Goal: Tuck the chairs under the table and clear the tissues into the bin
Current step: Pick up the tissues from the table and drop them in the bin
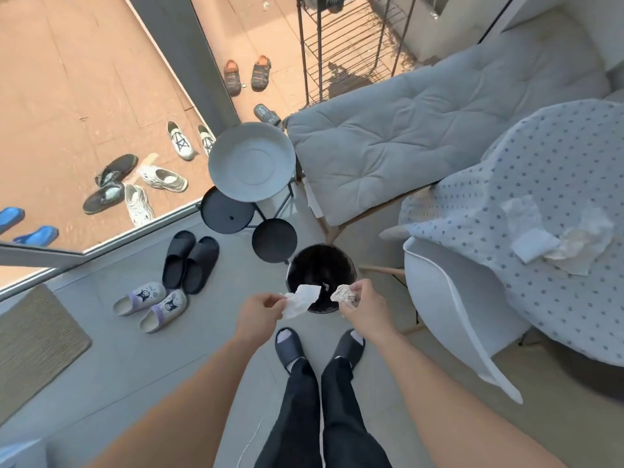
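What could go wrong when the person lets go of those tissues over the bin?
1. The flat tissue in the left hand hangs over the near rim of the black bin, so it might flutter onto the floor.
2. The crumpled tissue in the right hand also sits near the rim and could bounce out.
3. More tissues lie on the table and could be forgotten.
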Demonstrator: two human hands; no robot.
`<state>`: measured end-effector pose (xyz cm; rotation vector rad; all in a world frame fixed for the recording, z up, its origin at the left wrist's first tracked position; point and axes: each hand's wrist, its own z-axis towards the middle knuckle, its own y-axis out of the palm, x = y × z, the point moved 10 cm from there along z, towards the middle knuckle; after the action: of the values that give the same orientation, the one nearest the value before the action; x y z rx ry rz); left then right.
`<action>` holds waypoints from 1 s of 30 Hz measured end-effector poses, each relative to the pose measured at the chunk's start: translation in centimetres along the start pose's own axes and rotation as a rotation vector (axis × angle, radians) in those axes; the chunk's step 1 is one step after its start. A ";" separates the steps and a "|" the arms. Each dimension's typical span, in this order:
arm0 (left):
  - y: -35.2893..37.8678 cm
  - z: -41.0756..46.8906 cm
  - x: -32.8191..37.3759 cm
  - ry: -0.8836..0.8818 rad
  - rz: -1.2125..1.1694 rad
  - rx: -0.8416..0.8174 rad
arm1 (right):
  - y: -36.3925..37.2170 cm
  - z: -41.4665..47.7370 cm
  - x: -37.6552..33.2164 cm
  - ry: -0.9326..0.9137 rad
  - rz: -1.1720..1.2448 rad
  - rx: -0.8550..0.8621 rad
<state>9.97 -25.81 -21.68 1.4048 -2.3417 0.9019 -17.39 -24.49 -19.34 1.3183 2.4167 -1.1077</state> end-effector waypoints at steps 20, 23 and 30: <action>11.5 13.9 -3.7 0.016 -0.014 -0.112 | 10.2 13.1 7.0 0.080 0.049 -0.046; 12.1 14.4 -4.6 0.010 0.040 -0.153 | 10.4 14.0 7.9 0.109 0.050 -0.051; 10.5 13.1 -6.6 -0.057 0.067 -0.161 | 8.8 12.3 7.6 0.109 0.057 -0.065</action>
<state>5.34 -25.87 -39.12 1.3116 -2.4553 0.6812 -17.35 -24.97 -36.22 1.4526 2.4513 -0.9580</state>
